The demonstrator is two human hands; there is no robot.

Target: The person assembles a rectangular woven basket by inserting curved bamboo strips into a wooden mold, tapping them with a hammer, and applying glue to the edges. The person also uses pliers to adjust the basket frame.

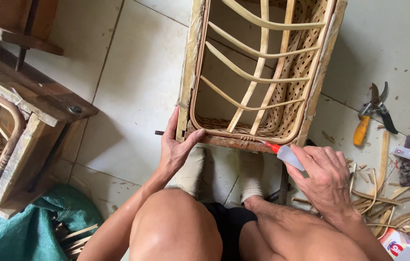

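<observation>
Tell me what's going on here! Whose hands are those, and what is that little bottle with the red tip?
You are looking through a camera worn on a person's head, pointing down, so you see their own knees and two bare hands. No machine here. In front of them on the tiled floor stands a wooden frame with bent cane strips and woven cane inside. The left hand steadies the frame's bottom corner. The right hand has a grip on a small squeeze bottle, and its red tip touches the frame's lower edge. On the right of the floor lie pruning shears with a yellow handle, another small bottle on a checked cloth, and cane scraps. On the left is another wooden frame over a green sheet.
</observation>
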